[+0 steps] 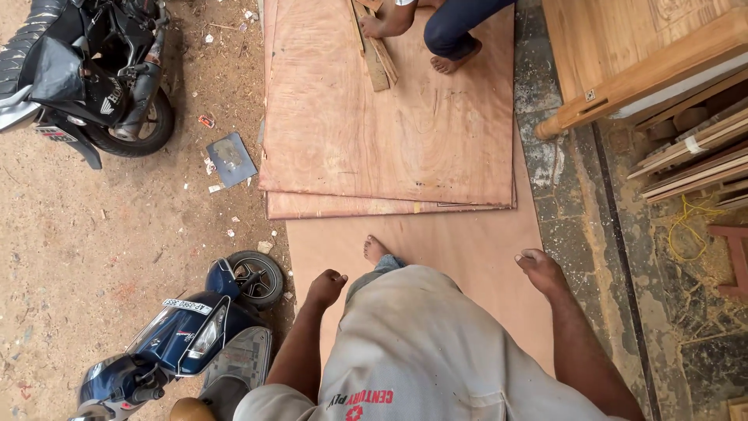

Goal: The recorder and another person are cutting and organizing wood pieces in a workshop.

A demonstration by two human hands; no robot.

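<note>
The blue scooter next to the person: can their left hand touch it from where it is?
Probably yes. The left hand hangs empty just beside the blue scooter, near its front wheel, with nothing between them; a short sideways reach should do.

Stacked plywood sheets (389, 117) lie ahead, another person's feet (413, 35) on them; a scooter (187, 335) stands left, wooden frames (647, 70) right.

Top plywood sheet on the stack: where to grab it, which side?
Judging by the pose: grip the top plywood sheet at its near edge, coming from the near side. It lies flat, that edge overhangs the sheets below, and another person's feet stand on the far end. Both hands, left hand and right hand, hang empty.
</note>
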